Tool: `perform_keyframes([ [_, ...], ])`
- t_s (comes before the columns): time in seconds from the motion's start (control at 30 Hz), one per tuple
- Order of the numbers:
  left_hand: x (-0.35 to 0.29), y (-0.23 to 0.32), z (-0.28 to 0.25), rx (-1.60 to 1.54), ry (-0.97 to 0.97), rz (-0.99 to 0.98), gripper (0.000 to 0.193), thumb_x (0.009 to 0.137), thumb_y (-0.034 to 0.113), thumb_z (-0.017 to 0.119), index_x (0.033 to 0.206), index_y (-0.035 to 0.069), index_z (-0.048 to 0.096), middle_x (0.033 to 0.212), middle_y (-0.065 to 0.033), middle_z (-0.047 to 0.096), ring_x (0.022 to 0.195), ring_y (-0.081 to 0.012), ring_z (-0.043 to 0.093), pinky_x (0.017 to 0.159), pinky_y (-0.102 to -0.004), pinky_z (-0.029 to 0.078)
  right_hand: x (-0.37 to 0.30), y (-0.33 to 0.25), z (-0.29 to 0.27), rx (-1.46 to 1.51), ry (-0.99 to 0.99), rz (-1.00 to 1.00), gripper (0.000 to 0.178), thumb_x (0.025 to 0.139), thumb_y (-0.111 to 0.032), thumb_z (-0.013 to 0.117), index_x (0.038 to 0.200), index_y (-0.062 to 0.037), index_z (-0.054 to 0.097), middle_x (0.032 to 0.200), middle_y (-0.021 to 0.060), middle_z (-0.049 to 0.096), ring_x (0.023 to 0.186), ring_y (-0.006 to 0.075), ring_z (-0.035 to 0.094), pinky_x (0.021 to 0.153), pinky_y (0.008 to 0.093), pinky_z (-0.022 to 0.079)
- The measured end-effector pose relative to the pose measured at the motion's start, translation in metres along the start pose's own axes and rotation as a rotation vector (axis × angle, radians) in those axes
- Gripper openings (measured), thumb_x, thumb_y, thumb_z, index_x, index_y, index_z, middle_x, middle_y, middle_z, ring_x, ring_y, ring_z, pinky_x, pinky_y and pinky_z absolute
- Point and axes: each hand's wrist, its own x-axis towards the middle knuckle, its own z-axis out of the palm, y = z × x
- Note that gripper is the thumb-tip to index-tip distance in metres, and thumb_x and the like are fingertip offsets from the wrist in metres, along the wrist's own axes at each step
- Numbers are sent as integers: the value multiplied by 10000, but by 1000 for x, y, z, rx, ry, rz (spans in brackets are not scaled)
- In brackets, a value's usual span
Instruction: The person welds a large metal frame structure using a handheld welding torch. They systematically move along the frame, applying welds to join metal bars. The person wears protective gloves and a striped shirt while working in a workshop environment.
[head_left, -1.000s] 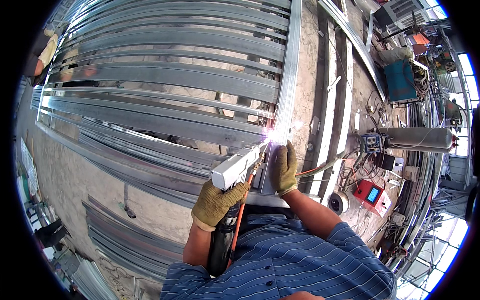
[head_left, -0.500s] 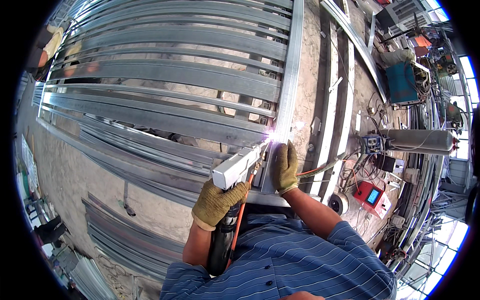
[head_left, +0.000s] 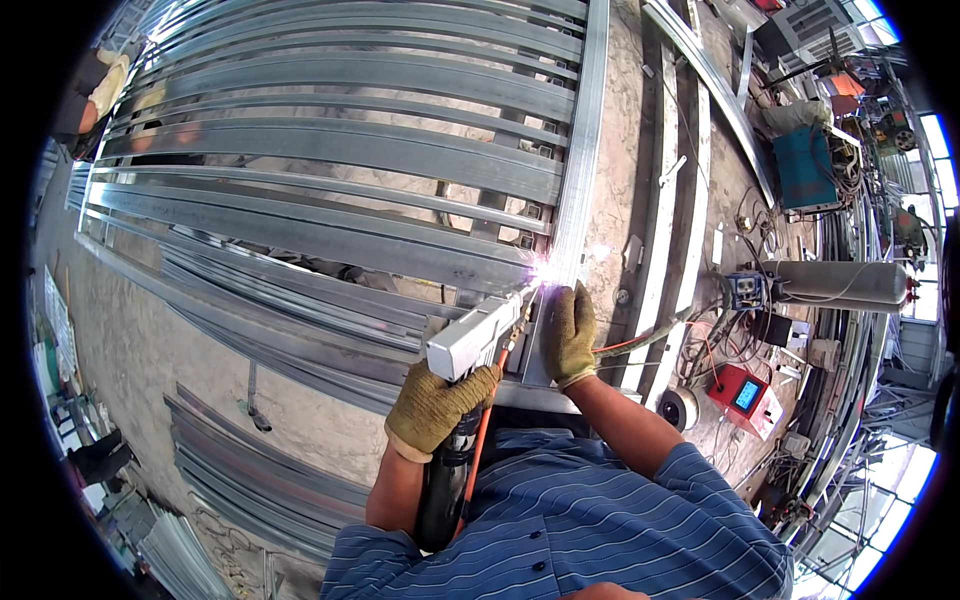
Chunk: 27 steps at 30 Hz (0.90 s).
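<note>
My gloved left hand (head_left: 435, 408) is wrapped round the grip of a pale-grey, box-bodied welding gun (head_left: 468, 343). A thick black cable sleeve and an orange hose run from the gun back past my left forearm. At its tip, bright white-violet sparks (head_left: 543, 268) flare where a crossbar (head_left: 440, 258) meets the long steel side rail (head_left: 575, 190). Just below the sparks, my gloved right hand (head_left: 571, 338) lies against the side rail, fingers stretched out along it, holding no tool. Glare hides the joint itself.
The slatted steel frame (head_left: 340, 135) spreads ahead; at its far left is another person's gloved hand (head_left: 108, 88). To the right are white rails (head_left: 652, 240), a red machine with a screen (head_left: 742, 392), a grey gas cylinder (head_left: 840, 284) and a teal machine (head_left: 803, 168). Metal strips (head_left: 250, 470) lie lower left.
The sparks at the gun's tip are brighter and spread wider. Both hands and the welding gun keep nearly the same position.
</note>
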Motion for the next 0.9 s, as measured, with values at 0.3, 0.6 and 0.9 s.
perform_keyframes([
  [0.3, 1, -11, -3, -11, 1, 10, 523, 1018, 140, 856, 1469, -40, 662, 1072, -90, 804, 854, -133, 771, 727, -280, 620, 3, 7, -3, -7, -21, -6, 305, 1230, -342, 548, 1226, -58, 661, 996, -49, 615, 868, 42, 508, 764, 251, 455],
  [0.6, -1, -5, -3, -17, -17, -17, 467, 1022, 148, 851, 1422, -40, 700, 1086, -91, 813, 875, -135, 788, 740, -280, 644, 2, 3, -1, 30, -29, 1, 322, 1227, -361, 549, 1196, -61, 662, 958, -56, 594, 838, 41, 490, 738, 251, 438],
  [0.9, -2, -7, -3, 44, -6, 8, 459, 1027, 164, 846, 1413, -44, 711, 1073, -93, 823, 866, -133, 796, 745, -274, 647, 1, 0, 0, 56, -7, 14, 284, 1220, -338, 577, 1153, -73, 657, 957, -60, 592, 843, 40, 496, 724, 247, 442],
])
